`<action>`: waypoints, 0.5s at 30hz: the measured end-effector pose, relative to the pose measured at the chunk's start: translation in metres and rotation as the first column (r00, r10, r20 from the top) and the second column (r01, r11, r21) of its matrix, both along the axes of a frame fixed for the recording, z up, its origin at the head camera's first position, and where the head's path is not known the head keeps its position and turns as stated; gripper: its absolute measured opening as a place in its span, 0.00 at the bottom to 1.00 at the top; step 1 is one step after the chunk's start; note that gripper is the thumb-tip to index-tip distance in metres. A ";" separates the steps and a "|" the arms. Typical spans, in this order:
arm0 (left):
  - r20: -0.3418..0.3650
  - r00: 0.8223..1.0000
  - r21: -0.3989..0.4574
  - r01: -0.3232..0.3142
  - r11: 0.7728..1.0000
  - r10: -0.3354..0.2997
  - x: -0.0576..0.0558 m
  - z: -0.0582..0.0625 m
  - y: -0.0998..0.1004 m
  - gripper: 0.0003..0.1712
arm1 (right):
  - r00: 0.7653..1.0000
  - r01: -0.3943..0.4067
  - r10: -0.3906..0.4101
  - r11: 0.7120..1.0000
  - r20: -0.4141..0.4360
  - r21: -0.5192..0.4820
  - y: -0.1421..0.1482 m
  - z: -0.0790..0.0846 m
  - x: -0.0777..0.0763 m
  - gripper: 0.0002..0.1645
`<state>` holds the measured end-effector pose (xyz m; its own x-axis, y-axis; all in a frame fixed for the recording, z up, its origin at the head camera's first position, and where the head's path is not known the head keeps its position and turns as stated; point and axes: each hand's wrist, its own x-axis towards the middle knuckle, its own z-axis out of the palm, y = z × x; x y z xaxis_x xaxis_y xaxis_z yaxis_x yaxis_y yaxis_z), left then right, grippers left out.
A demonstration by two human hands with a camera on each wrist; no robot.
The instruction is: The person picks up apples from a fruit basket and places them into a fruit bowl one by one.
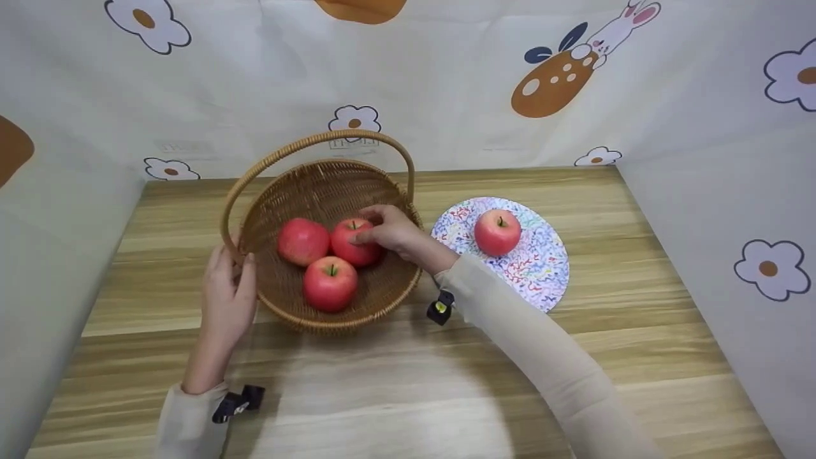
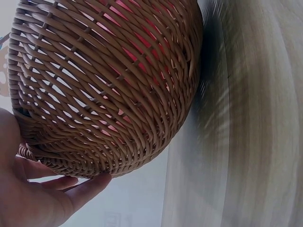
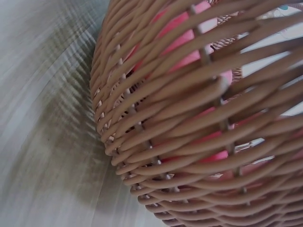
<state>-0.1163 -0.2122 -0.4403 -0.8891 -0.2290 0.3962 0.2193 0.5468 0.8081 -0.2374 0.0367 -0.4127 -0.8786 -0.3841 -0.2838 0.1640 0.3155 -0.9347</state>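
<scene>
A brown wicker basket (image 1: 306,191) with an arched handle stands on the table, three red apples inside. My right hand (image 1: 400,234) reaches over its right rim and grips the rightmost apple (image 1: 344,247) between thumb and fingers. Beside that apple lie another one (image 1: 301,242) on the left and one (image 1: 329,285) nearer the front. At the basket's left side, my left hand (image 1: 228,299) holds the rim near the handle's base; the left wrist view shows its fingers (image 2: 90,190) against the outside weave. Wickerwork (image 3: 189,118) hides the right hand's grip in the right wrist view.
Right of the basket, a round plate-like disc (image 1: 542,271) with a colourful squiggle pattern carries a single red apple (image 1: 497,233). The wood-grain table (image 1: 637,306) is enclosed by pale sheets (image 1: 446,83) printed with flowers and a rabbit.
</scene>
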 end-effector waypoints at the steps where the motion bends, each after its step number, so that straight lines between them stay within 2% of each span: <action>1: 0.002 1.000 -0.003 -0.002 1.000 0.002 0.000 0.000 0.000 0.28 | 1.000 0.000 0.000 1.000 0.005 0.012 0.000 0.000 0.000 0.40; 10: -0.020 1.000 -0.004 -0.001 1.000 0.001 -0.001 0.000 0.001 0.28 | 0.992 -0.028 0.017 0.996 0.123 0.088 0.000 0.004 0.002 0.42; 15: -0.010 1.000 0.002 0.013 1.000 -0.013 0.000 0.001 0.001 0.28 | 0.983 -0.063 0.051 0.996 0.175 0.064 0.000 0.004 0.001 0.42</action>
<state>-0.1165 -0.2108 -0.4390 -0.8880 -0.2184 0.4046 0.2344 0.5420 0.8070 -0.2361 0.0365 -0.4087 -0.7912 -0.4064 -0.4569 0.3010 0.3916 -0.8695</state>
